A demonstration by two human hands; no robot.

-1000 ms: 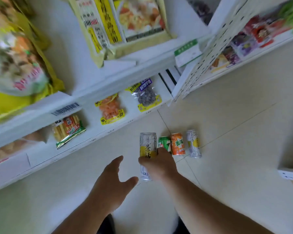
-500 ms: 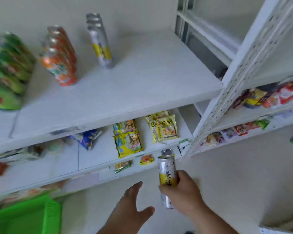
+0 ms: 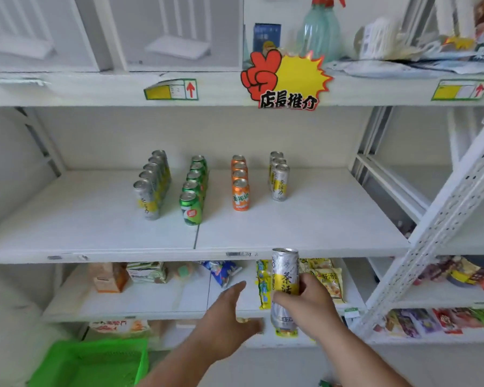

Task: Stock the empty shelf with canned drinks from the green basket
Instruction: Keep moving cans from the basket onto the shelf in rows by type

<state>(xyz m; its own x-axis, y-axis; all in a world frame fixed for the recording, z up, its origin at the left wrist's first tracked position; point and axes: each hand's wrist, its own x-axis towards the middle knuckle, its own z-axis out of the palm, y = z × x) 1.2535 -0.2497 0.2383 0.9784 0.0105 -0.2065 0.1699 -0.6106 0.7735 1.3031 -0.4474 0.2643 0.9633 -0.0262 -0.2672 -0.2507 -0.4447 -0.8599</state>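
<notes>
My right hand (image 3: 309, 305) grips a tall silver-and-yellow can (image 3: 285, 277), upright, just below the front edge of the white shelf (image 3: 305, 233). My left hand (image 3: 227, 317) is open beside it, fingers spread, holding nothing. On the shelf stand four rows of cans: silver-yellow cans (image 3: 148, 199) at the left, green cans (image 3: 191, 208), orange cans (image 3: 241, 194) and a shorter silver-yellow row (image 3: 280, 185) at the right. The green basket (image 3: 95, 364) sits at the bottom left; its contents are blurred.
Snack packets (image 3: 327, 277) and cartons (image 3: 148, 272) lie on the shelf below. A red-and-yellow promo sign (image 3: 285, 79) hangs from the upper shelf edge. A perforated white upright (image 3: 442, 227) slants at the right, with more packets behind it.
My view has swung up from the floor to the shelf. My right hand lifted the silver-yellow can from the floor cans up near the shelf edge; my left hand rose alongside, still open.
</notes>
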